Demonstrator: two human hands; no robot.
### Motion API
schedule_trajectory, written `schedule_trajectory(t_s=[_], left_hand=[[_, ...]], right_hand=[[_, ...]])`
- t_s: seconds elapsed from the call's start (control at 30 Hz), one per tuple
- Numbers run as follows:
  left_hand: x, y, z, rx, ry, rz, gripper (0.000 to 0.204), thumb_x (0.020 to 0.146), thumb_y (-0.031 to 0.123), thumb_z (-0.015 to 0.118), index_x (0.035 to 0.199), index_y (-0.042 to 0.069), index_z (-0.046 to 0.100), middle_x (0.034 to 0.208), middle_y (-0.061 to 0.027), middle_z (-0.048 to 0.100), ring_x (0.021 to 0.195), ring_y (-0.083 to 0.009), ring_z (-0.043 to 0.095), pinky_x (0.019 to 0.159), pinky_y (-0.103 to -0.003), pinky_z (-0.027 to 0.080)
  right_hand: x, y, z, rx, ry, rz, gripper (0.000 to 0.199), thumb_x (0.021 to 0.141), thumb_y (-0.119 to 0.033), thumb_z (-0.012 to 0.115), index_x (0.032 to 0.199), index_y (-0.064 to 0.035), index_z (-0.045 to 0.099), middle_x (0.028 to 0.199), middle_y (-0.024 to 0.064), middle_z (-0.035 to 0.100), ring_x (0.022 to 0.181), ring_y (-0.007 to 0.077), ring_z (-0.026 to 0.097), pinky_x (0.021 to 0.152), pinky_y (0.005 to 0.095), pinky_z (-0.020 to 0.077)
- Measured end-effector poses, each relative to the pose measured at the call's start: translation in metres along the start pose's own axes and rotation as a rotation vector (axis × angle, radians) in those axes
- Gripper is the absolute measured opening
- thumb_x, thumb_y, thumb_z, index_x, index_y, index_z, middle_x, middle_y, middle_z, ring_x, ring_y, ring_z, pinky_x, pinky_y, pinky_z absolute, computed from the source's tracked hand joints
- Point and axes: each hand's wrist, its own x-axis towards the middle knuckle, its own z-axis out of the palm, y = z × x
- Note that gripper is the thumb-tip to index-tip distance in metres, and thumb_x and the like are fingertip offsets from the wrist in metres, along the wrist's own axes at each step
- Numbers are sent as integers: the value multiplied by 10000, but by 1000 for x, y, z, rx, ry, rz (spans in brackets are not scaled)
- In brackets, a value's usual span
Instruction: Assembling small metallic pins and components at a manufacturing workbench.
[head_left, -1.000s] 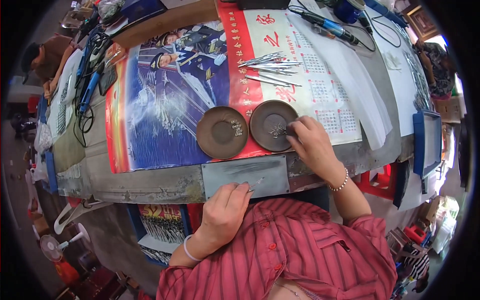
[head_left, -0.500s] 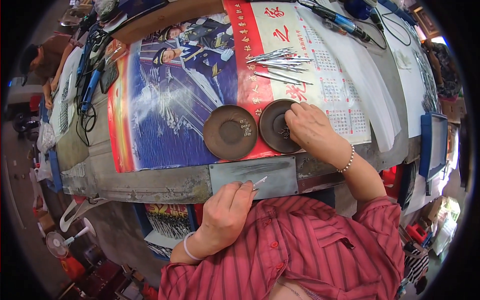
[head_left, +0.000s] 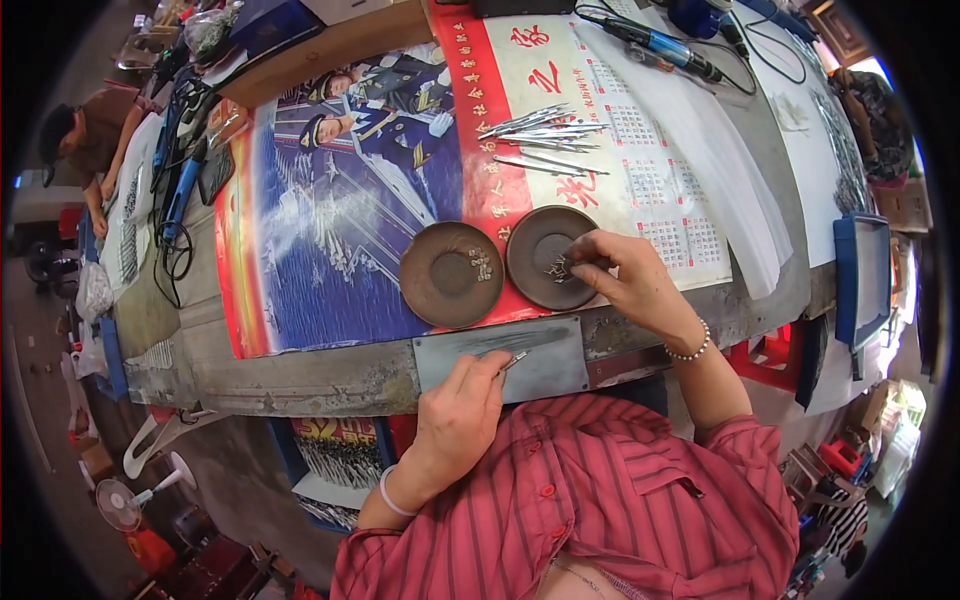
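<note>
My left hand point(head_left: 462, 405) is closed in a pinch on a thin silver metal rod point(head_left: 516, 358), whose tip pokes out past the fingers above a grey metal plate point(head_left: 550, 375) at the table's near edge. My right hand point(head_left: 632, 280) reaches over the right-hand brown round dish point(head_left: 530, 228), thumb and fingertips drawn together. Whatever they pinch is too small to make out. Beside the fingertips, small thin silver pieces point(head_left: 557, 268) lie in that dish. The left-hand brown dish point(head_left: 425, 280) holds several small clear or silvery bits point(head_left: 482, 265).
Thin silver rods point(head_left: 545, 130) lie in a loose pile on the poster point(head_left: 330, 250) beyond the dishes. Blue-handled corded tools point(head_left: 180, 190) rest at the left, another point(head_left: 670, 50) at the far right. Below the table edge stands a tray of metal rods point(head_left: 340, 460).
My right hand has drawn back slightly, uncovering more of the right dish and its small silver pieces. The rod in my left hand now sits over the metal plate, angled slightly differently.
</note>
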Motion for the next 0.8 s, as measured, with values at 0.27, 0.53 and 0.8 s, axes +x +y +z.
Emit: schedule_trajectory(t_s=[0.27, 0.53, 0.8], left_hand=[[1, 7, 6, -79, -2, 51, 190, 824, 0, 618, 1010, 14, 582, 806, -133, 590, 643, -307, 612, 554, -369, 492], [-2, 2, 6, 259, 69, 416, 242, 752, 61, 666, 977, -9, 609, 821, -105, 616, 608, -200, 598, 506, -302, 462], [-4, 16, -8, 402, -18, 529, 254, 750, 48, 673, 983, -16, 596, 852, -116, 637, 574, -170, 572, 484, -278, 434]], right_hand=[[-12, -8, 1, 435, -119, 275, 63, 884, -29, 614, 900, 24, 582, 812, 41, 627, 741, 97, 604, 655, 245, 487], [-30, -43, 10, 630, -491, 321, 179, 921, -160, 613, 941, 15, 580, 829, 26, 600, 776, 68, 512, 704, 247, 458], [-36, -54, 15, 510, -513, 243, 193, 909, -150, 615, 936, 38, 581, 818, 72, 621, 761, 99, 532, 698, 278, 471]])
